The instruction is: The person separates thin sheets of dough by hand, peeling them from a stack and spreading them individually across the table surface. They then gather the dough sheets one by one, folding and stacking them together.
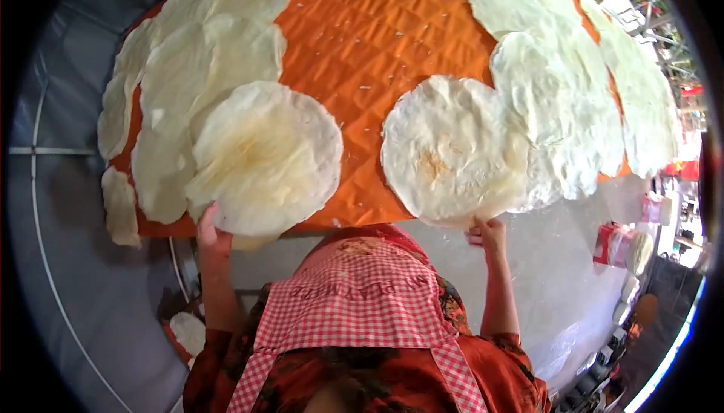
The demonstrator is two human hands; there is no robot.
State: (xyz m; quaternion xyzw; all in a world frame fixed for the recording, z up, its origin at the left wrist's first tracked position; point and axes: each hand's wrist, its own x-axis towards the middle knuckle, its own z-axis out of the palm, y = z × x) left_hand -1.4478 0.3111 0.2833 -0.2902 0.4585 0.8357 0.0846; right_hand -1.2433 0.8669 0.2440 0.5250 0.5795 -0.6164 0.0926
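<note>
Red-and-white checked cloth apron (347, 285) and red patterned sleeves (501, 353) are closest to the eye, the wearer standing right up against an orange quilted-looking cloth (362, 44) spread over a broad raised surface. At its near edge lie two large, thin, cream-coloured round sheets, side by side and well apart. On the left, the round sheet with a yellowish centre (271, 153) has its near-left rim at the left hand (214, 232), thumb up at the edge and the gap nearly closed; the fingers beneath are mostly hidden from where I stand, so the hold looks like a light pinch. On the right, the round sheet with a small brown patch (445, 149) is nipped at its near-right rim by the right hand (489, 234), fingers curled in and thumb against the edge. Both pieces lie nearly flat, each overlapping its outer neighbours. As for progress, I'd judge it well along: overlapping pale sheets on the left (177, 96) and overlapping pale sheets on the right (558, 111) already cover both flanks, while orange shows along the middle, and these two rounds, both in hand, are what remains unsettled. Beyond the right side, a red-and-white package (612, 246) sits over the grey floor (558, 277).
</note>
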